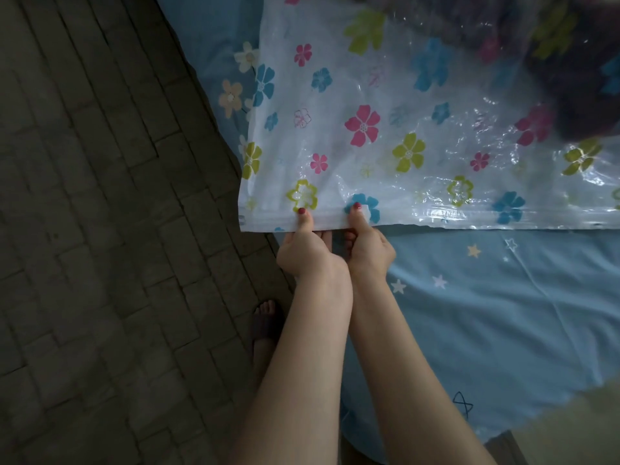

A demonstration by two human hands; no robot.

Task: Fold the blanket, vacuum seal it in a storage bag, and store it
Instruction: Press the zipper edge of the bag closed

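Clear flowered bag (385, 135) lies at the bed's (503, 313) left edge, both hands, left (307, 253) and right (369, 250), pinching its zip strip (436, 218), apparently to press it closed

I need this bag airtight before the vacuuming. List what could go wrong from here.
1. Both hands, left and right, pinch the zip strip near one corner; the long stretch to the right may stay unsealed.
2. The plastic bag is wrinkled, so a crease could get caught in the zip.
3. The corner overhangs the bed; pulling may slide the bag off.
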